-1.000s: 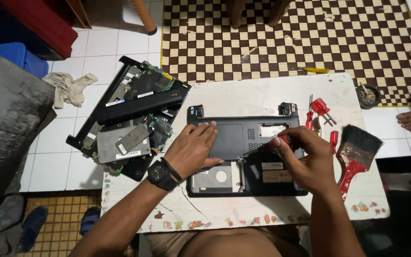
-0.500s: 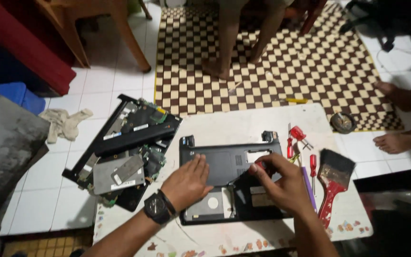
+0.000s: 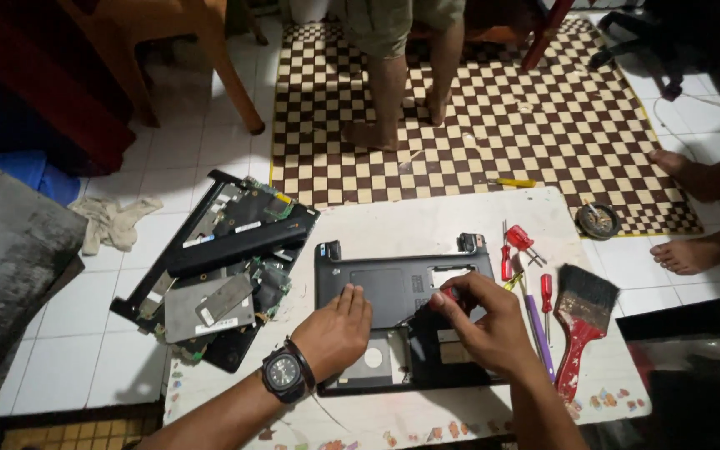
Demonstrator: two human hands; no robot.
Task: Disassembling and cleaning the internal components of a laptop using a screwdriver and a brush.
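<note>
Laptop base [image 3: 402,287], dark grey, bottom side up, lies flat on the white tabletop [image 3: 427,221], near its front edge, roughly centred. Left hand [image 3: 335,329] rests palm down on the base's left part, fingers together and extended, holding nothing; black wristwatch [image 3: 283,375] on that wrist. Right hand [image 3: 481,321] is over the base's right half, fingers curled, pinching a red-handled screwdriver [image 3: 437,300] whose tip points down-left onto the base between the two hands. Just right of the base: more red screwdrivers [image 3: 517,242], a purple-handled tool [image 3: 537,325], and a red-handled paintbrush [image 3: 581,317] by the right edge. A stack of dismantled laptop parts [image 3: 218,267] overhangs the tabletop's left edge. Other people's bare feet [image 3: 685,254] stand on the floor and checkered mat [image 3: 477,117] beyond the far edge.
</note>
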